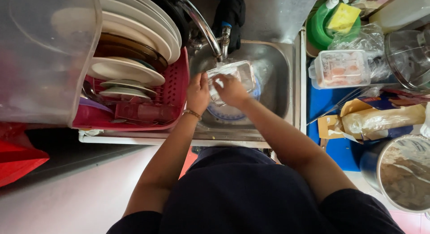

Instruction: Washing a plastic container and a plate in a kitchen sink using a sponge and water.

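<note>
- The person stands at a steel sink (pixel 286 77) and holds a clear plastic container (pixel 233 79) under the spout of the tap (pixel 210 32), just above a blue-patterned plate (pixel 230 113) lying in the basin.
- The left hand (pixel 198 93) has its grip closed on the container's near left edge, fingers curled over the rim, steadying it.
- The right hand (pixel 230 89) rests on top of the container with the fingers pressed to its inside face; its grip looks closed on the container too, though the fingertips are partly hidden.
- Water seems to fall on the far side of the container; the flow itself is too faint to be sure of.
- To rinse it well, the left hand would best keep a firm hold on the rim while the right rubs the inner corners, tilting the open side toward the stream so water runs out and not over the sink edge.
- Wet plastic is probably slippery, so a dropped container could strike the plate below.
- To the left, a red dish rack (pixel 174 88) holds white plates (pixel 143 28), just beside the sink.
- To the right, on the table (pixel 340 153), sit a lidded food box (pixel 340 69), a yellow sponge (pixel 342 16) and a large pot (pixel 403 171).
</note>
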